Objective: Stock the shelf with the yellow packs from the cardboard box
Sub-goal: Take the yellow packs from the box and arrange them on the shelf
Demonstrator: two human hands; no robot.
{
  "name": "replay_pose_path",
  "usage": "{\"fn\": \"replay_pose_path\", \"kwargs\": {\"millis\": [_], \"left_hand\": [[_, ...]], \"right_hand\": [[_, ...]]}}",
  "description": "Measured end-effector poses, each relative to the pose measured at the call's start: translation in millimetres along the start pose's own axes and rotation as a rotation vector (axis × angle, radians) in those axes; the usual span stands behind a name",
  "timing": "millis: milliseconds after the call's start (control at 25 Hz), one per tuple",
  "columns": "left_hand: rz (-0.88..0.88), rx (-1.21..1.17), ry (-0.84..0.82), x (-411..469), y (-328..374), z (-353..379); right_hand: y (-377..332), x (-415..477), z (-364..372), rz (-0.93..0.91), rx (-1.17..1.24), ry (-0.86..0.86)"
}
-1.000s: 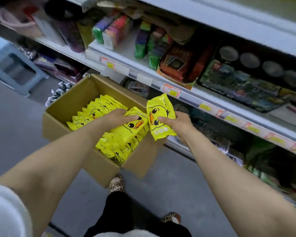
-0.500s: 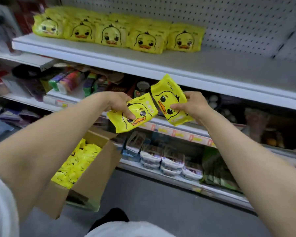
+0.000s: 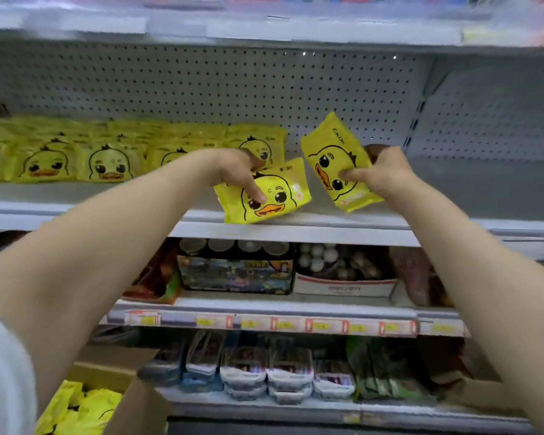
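My left hand [image 3: 236,171] grips one yellow duck pack [image 3: 264,197] at the shelf's [image 3: 327,221] front edge, beside the stocked row [image 3: 107,158]; my right hand [image 3: 382,175] grips a second pack [image 3: 335,158], tilted above the shelf.

Colourful box [image 3: 236,275], white carton [image 3: 343,289] beside it, price labels [image 3: 324,326] below, stacked clear tubs [image 3: 289,379]

Two hands counted at shelf [image 3: 327,219] front: left hand [image 3: 233,171], right hand [image 3: 387,174]. Two yellow packs held, one per hand: tilted pack [image 3: 274,202] at shelf edge, raised pack [image 3: 333,155] above shelf. Five duck fronts counted in row of packs [image 3: 109,161] on shelf; deeper ones blurred, uncounted. One cardboard box [image 3: 132,400] seen below shelf; box packs [image 3: 76,409] too blurred for count. Four round lids [image 3: 233,246] counted just under shelf.
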State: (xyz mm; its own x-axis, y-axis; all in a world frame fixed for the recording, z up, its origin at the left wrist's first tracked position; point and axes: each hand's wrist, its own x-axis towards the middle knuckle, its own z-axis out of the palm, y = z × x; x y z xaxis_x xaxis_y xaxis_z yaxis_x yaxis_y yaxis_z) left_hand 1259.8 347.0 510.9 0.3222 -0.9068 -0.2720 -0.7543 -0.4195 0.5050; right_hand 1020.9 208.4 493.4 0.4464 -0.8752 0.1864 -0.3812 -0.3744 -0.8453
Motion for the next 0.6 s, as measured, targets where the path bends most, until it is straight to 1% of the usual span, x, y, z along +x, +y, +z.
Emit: {"fn": "replay_pose_path", "kwargs": {"millis": [120, 200, 280, 440, 600], "left_hand": [[0.058, 0.145, 0.054, 52, 8, -32], [0.082, 0.187, 0.07, 84, 1, -52], [0.079, 0.237, 0.063, 106, -3, -67], [0.089, 0.41, 0.028, 146, -16, -75], [0.182, 0.497, 0.09, 170, -34, -79]], "right_hand": [[0, 42, -13, -0.02, -0.075, 0.045], [2, 64, -16, -0.03, -0.17, 0.047], [5, 82, -16, -0.038, -0.185, 0.056], [3, 102, -10, -0.066, -0.096, -0.059], [-8, 121, 1, -0.088, -0.088, -0.124]]}}
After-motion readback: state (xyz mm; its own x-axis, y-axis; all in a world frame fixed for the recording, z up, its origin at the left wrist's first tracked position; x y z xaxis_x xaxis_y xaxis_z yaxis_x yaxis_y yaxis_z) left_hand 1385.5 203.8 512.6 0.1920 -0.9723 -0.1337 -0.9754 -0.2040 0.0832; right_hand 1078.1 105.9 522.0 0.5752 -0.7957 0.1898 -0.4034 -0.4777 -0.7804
